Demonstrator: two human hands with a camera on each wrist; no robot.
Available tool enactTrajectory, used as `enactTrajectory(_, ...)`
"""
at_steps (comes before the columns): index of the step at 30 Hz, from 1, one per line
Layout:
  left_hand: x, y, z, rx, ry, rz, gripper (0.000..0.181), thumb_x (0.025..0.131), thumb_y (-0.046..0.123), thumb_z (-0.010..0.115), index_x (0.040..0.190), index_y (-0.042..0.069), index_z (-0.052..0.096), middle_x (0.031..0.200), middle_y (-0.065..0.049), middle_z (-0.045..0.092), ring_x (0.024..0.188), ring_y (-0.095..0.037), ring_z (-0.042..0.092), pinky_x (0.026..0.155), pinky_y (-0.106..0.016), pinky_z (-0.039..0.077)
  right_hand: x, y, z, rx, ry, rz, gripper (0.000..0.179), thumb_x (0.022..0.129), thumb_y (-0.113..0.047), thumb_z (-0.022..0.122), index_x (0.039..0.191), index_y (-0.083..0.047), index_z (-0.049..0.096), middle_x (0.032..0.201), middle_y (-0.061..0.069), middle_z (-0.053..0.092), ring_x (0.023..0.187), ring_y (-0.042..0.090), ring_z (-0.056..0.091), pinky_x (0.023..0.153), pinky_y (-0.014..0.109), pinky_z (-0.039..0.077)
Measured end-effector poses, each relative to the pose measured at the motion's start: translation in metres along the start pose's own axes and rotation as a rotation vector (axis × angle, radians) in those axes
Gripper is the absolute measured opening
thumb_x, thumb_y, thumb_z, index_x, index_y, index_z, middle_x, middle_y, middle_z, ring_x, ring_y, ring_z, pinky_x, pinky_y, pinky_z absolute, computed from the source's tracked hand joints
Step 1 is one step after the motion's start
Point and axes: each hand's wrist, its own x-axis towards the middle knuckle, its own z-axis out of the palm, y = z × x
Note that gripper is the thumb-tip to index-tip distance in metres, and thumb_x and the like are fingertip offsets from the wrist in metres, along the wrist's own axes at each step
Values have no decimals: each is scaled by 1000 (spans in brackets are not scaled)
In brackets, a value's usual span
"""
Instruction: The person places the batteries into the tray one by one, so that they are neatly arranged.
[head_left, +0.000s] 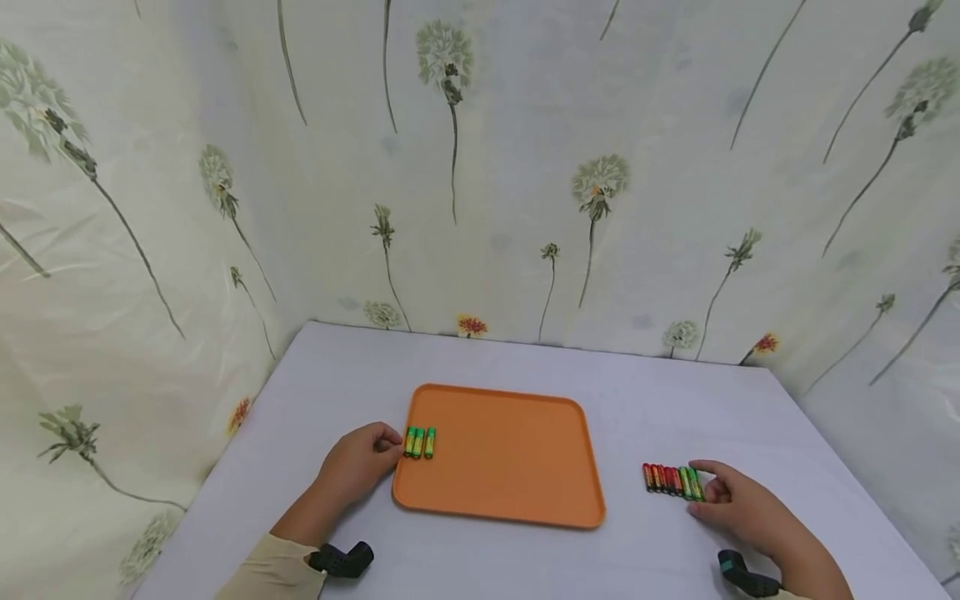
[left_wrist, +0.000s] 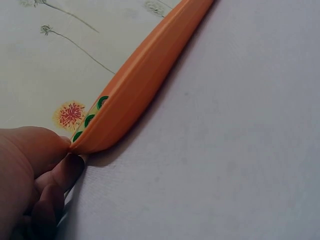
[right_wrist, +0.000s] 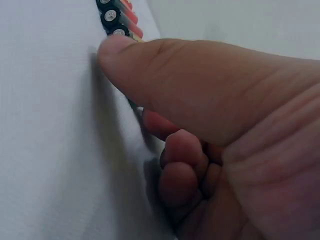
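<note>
Three green batteries point(head_left: 418, 443) stand side by side inside the left edge of an orange tray point(head_left: 510, 458). My left hand point(head_left: 363, 462) is at that edge, and its thumb and a finger pinch the rim beside the batteries. In the left wrist view, the ends of the green batteries point(left_wrist: 90, 120) show over the tray's rim. To the right of the tray, red batteries point(head_left: 662, 478) and green ones lie in one tight row. My right hand point(head_left: 742, 504) pinches the green battery point(head_left: 696, 483) at the row's right end, lengthwise between thumb and forefinger. The right thumb point(right_wrist: 165, 75) covers part of the row.
A white cloth point(head_left: 360, 358) covers the table. Cloth with printed dandelions point(head_left: 510, 167) hangs behind and at the sides. Each wrist wears a black camera, one point(head_left: 343, 560) at the left and another point(head_left: 746, 573) at the right.
</note>
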Motion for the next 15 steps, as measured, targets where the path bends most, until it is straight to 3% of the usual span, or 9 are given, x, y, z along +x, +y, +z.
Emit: enactTrajectory(15, 1, -1, 0, 3, -4, 4, 8, 96, 27, 75, 100, 21, 71, 88, 9, 68, 83, -11, 60, 76, -35, 48, -2, 4, 0, -20, 22, -18, 64, 99, -27, 73, 150, 1, 44, 94, 5, 55, 79, 16, 50, 64, 29, 41)
